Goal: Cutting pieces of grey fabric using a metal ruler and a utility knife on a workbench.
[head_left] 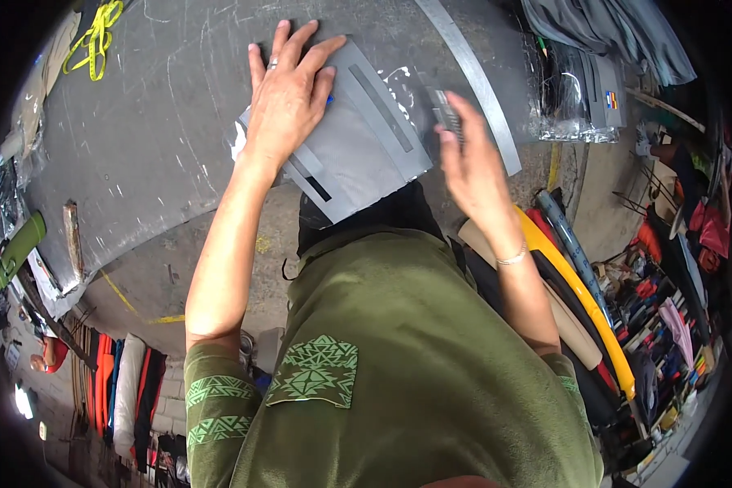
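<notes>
My left hand [289, 102] lies with fingers spread on a grey fabric panel [346, 150], pressing its upper left part. Two darker strips run along the panel, and its near corner hangs past the table's front edge. Clear plastic [403, 85] shows beside it, with a blue spot next to my left fingers. To the right of the panel, my right hand [473, 163] is closed around a small grey ridged tool [446, 112]. Blur hides what kind of tool it is. It is held apart from the panel, above the table.
A metal ruler [476, 77] lies right of my right hand on the dark table [163, 122]. A yellow measuring tape [98, 41] is at far left. Plastic-wrapped grey pieces [577, 102] and grey cloth [614, 32] sit at right. Material rolls [590, 301] stand beside me.
</notes>
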`<state>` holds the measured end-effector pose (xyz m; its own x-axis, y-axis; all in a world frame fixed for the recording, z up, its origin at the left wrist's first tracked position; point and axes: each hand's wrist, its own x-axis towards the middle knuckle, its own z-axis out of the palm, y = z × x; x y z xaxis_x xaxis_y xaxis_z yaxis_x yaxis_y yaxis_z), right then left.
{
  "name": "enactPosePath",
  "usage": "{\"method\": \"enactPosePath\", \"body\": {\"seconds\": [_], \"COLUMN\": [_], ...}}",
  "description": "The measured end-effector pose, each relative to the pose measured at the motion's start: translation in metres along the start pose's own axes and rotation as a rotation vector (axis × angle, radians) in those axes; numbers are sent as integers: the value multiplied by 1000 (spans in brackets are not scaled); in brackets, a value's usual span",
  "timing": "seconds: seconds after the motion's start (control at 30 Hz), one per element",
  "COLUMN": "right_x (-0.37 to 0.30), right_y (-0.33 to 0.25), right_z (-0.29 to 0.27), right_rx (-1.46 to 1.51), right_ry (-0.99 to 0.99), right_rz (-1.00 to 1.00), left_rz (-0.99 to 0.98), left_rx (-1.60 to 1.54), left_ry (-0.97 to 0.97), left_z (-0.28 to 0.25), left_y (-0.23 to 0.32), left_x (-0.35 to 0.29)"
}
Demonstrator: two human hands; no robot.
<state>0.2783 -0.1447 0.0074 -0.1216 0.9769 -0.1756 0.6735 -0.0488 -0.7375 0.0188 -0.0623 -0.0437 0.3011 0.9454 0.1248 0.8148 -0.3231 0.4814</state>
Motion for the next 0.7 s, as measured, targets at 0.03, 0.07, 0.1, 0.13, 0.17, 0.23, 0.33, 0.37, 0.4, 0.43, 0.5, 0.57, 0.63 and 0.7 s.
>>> {"method": "enactPosePath", "body": {"seconds": [0.03,0.07,0.1,0.13,0.17,0.23,0.33,0.37,0.4,0.43,0.5,0.57,0.63,0.7], "right_x": [3,9,16,20,26,34,39,40,40,40,41,42,42,42], "right_y": [-5,-12,-11,-11,-16,-19,-18,-18,-17,-17,-18,-18,-17,-17], "right_z": [9,18,28,32,35,42,46,47,47,48,49,48,47,47], "right_rx": [-8,-11,-93,-95,-90,-95,-137,-139,-129,-119,-118,-119,-124,-127], "right_ry": [-29,-62,16,13,-12,-3,-8,-13,-9,-4,-7,-7,-11,-15], "right_rz": [-21,-48,-191,-189,-133,-105,-93,-92,-97,-102,-106,-106,-101,-102], "left_rz": [27,24,23,35,45,18,-5,-3,-6,10,22,37,-17,-76], "left_rx": [-7,35,31,35,41,2,-36,-32,-36,-7,19,35,-11,-49], "left_ry": [25,9,8,54,98,104,114,117,116,107,97,88,12,-63], "left_z": [3,9,13,17,19,22,24,24,24,24,23,19,9,-1], "left_y": [0,-8,-9,-9,-10,-12,-13,-14,-14,-15,-17,-14,-4,7], "left_x": [3,0,0,-1,-2,-2,-1,-2,-2,-2,-4,-1,2,6]}}
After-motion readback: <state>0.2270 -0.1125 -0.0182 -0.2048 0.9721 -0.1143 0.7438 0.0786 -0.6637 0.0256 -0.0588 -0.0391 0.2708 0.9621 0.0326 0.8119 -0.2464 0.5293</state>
